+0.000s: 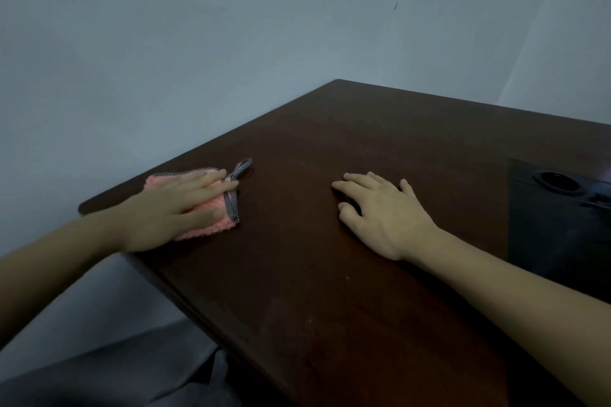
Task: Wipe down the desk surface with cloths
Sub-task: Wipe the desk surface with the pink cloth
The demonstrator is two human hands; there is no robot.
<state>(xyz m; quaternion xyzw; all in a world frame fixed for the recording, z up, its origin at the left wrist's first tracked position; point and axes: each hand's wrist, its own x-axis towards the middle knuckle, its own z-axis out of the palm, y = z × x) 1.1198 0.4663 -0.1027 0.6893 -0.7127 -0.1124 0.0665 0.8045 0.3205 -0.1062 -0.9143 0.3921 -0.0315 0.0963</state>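
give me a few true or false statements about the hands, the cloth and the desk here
1. The left hand lies flat on the pink cloth. True.
2. The right hand holds a second cloth. False: it rests bare on the desk, with nothing visible under it.
3. The pink cloth sits near the desk's left edge. True.
4. The cloth's grey loop is tucked under the palm. False: it sticks out past the fingertips, lying on the wood.
5. The two hands touch each other. False: bare desk lies between them.
6. A dark object sits on the desk beyond the right hand. True.
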